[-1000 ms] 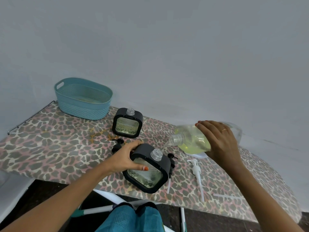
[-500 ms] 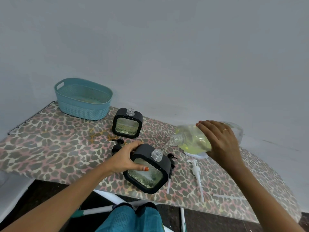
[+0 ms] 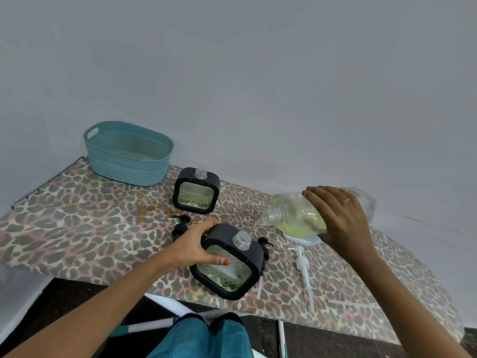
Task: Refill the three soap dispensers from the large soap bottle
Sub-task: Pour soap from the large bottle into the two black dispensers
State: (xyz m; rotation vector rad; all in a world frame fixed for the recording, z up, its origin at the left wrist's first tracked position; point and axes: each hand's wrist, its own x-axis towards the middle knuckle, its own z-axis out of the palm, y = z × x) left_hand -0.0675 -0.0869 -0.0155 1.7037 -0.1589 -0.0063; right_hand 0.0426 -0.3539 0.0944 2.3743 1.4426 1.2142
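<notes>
Your right hand [image 3: 340, 215] grasps the tipped large soap bottle [image 3: 296, 215], pouring a thin stream into the tilted near dispenser [image 3: 227, 264], which your left hand [image 3: 196, 244] grips above the leopard-print board [image 3: 77, 223].

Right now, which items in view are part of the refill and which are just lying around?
In the job: large soap bottle, tipped in the right hand; near dispenser, held by the left hand; far dispenser, uncapped; left black pump; right black pump; white pump.
Lying about: teal basket; loose clear tube.
</notes>
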